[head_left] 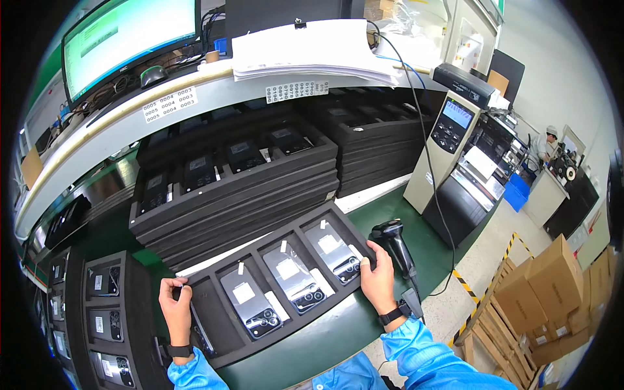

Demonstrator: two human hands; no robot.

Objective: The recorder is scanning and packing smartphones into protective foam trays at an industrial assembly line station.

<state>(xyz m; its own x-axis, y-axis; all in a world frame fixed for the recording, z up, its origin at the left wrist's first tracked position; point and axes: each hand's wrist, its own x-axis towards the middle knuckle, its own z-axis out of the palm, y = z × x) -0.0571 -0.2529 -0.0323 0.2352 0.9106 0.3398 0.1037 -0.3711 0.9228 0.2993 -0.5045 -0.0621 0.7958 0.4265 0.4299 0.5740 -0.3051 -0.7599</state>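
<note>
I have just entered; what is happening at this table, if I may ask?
A person's right hand grips the right end of a black foam tray. The left hand is curled at the left end, its exact grip unclear. At least three phones lie camera side up in the tray. A handheld scanner is to the right, and stacked trays stand behind.

The view looks from the person's head, through the left of two fisheye cameras, placed above the near side of the tray [218, 312]. It faces down and forward, near enough that the tray, with the left hand [175, 305] and right hand [378, 276] at its ends, fills the lower middle. Its wide reach takes in the monitor [130, 45] beyond the tray to the left and, far off to the tray's right, a co-worker [541, 146]. Straight edges bow toward the dark rim.
</note>
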